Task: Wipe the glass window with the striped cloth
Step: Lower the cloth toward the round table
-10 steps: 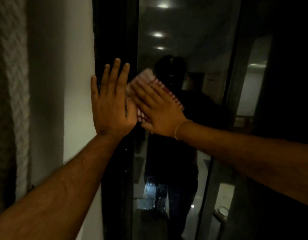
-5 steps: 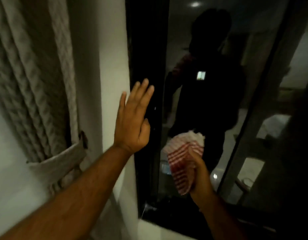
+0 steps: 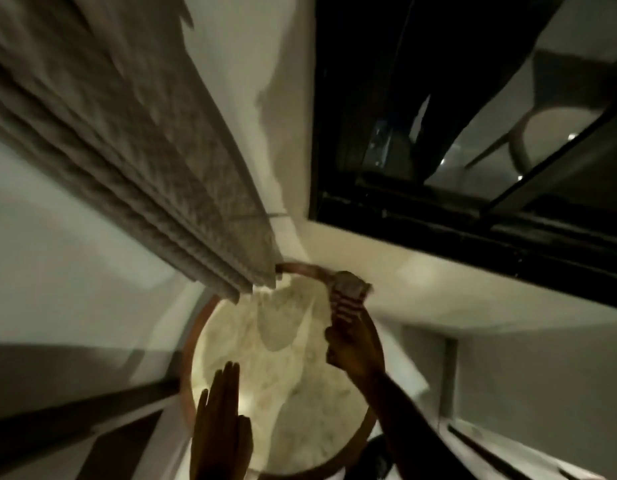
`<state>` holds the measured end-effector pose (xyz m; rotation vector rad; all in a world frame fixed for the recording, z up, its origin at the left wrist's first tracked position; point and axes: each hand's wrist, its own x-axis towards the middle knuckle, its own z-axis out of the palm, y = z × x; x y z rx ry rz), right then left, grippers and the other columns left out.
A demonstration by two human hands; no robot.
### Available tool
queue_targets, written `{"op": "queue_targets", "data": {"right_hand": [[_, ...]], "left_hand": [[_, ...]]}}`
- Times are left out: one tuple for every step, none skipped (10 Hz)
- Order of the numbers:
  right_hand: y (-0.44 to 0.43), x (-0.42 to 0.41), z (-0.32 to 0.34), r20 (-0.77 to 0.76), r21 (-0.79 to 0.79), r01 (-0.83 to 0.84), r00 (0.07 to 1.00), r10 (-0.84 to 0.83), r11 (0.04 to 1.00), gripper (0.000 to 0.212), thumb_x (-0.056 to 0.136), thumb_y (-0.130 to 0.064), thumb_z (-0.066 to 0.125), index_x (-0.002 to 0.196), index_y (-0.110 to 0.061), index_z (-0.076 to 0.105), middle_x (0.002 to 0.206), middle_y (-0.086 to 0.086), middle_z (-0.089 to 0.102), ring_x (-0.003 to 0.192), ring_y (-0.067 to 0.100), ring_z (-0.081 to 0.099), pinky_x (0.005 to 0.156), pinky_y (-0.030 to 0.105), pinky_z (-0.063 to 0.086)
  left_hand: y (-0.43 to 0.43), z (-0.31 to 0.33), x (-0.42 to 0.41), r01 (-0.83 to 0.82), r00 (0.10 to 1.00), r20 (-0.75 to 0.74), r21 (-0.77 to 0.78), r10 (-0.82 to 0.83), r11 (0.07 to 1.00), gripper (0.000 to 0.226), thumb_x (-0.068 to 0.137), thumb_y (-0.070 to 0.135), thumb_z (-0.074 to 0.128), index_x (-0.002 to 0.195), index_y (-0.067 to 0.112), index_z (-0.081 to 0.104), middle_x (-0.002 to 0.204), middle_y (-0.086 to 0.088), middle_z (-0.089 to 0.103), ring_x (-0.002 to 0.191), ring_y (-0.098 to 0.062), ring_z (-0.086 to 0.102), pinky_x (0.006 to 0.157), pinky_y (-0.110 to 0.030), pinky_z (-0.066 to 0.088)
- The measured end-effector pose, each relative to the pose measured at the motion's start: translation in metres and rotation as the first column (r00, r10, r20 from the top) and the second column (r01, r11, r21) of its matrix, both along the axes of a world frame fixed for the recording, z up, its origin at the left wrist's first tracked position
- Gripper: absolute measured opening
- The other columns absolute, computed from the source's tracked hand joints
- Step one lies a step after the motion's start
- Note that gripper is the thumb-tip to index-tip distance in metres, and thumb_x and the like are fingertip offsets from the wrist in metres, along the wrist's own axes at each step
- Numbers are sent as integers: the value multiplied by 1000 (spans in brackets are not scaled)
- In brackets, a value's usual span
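The striped cloth (image 3: 348, 299) is a soft, crumpled bundle with pale and reddish bands, bunched in the right hand (image 3: 355, 344) over the far rim of a round table (image 3: 192, 355), well below and apart from the glass window (image 3: 473, 109). The picture is blurred, so the weave of the fabric cannot be made out. The glass is dark and glossy, carrying dim reflections of a curved pale shape and small points of light, and it sits in a black window frame (image 3: 438, 233) whose lower rail runs as a straight, matte bar across the upper right. Below the rail lies a smooth cream ledge (image 3: 421, 282). The round table has a thin reddish-brown rim and a mottled, marble-like cream top that shines brightly. A heavy, textured grey curtain (image 3: 144, 150) hangs in stiff vertical pleats from the upper left, its hem covering part of the table's far edge and standing between the table and the pale plastered wall (image 3: 251, 64). The right hand reaches forward from a bare forearm at the lower right, fingers curled closed around the cloth. The left hand (image 3: 220, 427) rises from the bottom edge over the table's near side, flat, with fingers straight, pressed together and holding nothing.
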<state>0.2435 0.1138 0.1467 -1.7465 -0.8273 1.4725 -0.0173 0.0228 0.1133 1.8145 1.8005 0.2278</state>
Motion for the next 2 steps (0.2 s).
{"op": "queue_targets", "data": {"right_hand": [[-35, -57, -88, 440, -174, -537, 708, 553, 826, 87, 98, -39, 77, 170, -12, 36, 173, 10, 42, 160, 29, 38, 129, 38, 35], [-80, -84, -151, 482, -314, -786, 351, 803, 532, 101, 106, -59, 61, 177, -22, 0, 186, 6, -4, 173, 25, -5, 141, 44, -5]], "left_hand": [[-33, -28, -20, -52, 999, -10, -28, 52, 998, 78, 95, 31, 35, 166, -1, 41, 174, -16, 40, 158, -47, 44, 125, -71, 38], [-44, -52, -26, 15, 998, -58, -16, -16, 1000, 76, 94, 22, 40, 167, 0, 42, 173, -19, 45, 158, -46, 46, 125, -69, 40]]}}
